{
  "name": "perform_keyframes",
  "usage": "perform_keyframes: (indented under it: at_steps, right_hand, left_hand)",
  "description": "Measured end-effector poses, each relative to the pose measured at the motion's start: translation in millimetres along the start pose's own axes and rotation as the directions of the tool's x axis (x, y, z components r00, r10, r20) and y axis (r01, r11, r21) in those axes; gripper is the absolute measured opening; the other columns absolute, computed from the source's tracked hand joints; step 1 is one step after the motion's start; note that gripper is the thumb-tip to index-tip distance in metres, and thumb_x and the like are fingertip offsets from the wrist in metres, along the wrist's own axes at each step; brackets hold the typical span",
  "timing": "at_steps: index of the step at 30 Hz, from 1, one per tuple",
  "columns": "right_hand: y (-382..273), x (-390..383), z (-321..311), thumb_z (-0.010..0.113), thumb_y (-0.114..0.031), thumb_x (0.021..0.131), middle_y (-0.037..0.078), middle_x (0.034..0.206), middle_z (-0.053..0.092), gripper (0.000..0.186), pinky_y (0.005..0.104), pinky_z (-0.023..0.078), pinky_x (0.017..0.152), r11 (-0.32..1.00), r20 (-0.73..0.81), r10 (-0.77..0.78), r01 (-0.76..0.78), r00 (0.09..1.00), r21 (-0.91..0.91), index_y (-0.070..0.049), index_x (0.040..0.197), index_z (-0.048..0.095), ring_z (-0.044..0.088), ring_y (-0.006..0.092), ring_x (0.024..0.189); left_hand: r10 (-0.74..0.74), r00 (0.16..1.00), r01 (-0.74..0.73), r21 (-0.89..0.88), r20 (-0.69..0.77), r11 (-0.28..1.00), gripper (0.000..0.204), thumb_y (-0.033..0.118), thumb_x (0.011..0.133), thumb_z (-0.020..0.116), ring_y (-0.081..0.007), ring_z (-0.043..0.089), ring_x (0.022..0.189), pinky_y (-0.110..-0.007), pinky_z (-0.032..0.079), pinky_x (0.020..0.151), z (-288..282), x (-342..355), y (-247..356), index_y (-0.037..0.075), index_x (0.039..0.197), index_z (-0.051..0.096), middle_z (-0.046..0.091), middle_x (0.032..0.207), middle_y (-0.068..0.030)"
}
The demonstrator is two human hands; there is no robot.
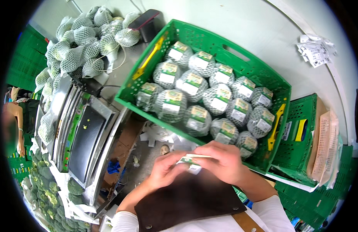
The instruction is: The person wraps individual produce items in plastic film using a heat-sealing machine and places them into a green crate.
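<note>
Head view, looking down: we see both hands meeting over a dark brown leather apron (pixel 186 201). Left hand (pixel 165 170) and right hand (pixel 223 160) are each closed on the same small green-and-white paper label (pixel 191 161), held betw. thumbs and fingertips just below the green slotted plastic crate (pixel 210 40). Crate sits tilted on the table w/ approx. two rows of white-netted, labelled broccoli heads (pixel 194 83). Unlabelled netted heads (pixel 84 42) pile at upper left, beside a steel weighing machine (pixel 84 135). Step, as we judge it: readying one label. Next move calls for peeling cleanly, w/o creasing.
</note>
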State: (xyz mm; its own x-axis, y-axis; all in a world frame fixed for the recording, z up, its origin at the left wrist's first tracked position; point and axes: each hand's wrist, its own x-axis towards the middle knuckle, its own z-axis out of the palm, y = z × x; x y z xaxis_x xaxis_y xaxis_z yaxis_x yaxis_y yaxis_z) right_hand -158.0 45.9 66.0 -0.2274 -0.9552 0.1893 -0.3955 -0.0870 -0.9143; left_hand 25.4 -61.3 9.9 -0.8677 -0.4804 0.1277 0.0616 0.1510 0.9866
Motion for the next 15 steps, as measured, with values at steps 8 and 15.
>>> perform_keyframes:
  at_steps: [8,15]
  right_hand:
    - [51,60,191,0.071,-0.014,0.082,0.006,0.076,0.065,0.022,0.0252,0.046,0.056,0.889,-0.034,0.284,-0.250,0.958,0.384,-0.002,0.099,0.064,0.059,0.0069,0.065]
    - [141,161,282,0.067,-0.036,0.080,0.011,0.075,0.067,0.033,0.0339,0.047,0.063,0.883,-0.040,0.445,-0.431,0.894,0.185,-0.003,0.086,0.066,0.063,0.0183,0.069]
  left_hand:
    - [-0.416,0.753,0.398,-0.150,-0.510,0.905,0.028,0.018,0.088,0.068,-0.0022,0.040,0.061,-0.021,0.034,0.053,-97,-85,-48,-0.002,0.070,0.062,0.049,0.061,0.0084]
    - [-0.284,0.692,0.525,0.192,-0.664,0.829,0.044,0.018,0.086,0.066,-0.0280,0.061,0.098,-0.036,0.049,0.085,-162,-145,-101,-0.003,0.120,0.049,0.061,0.111,-0.0169]
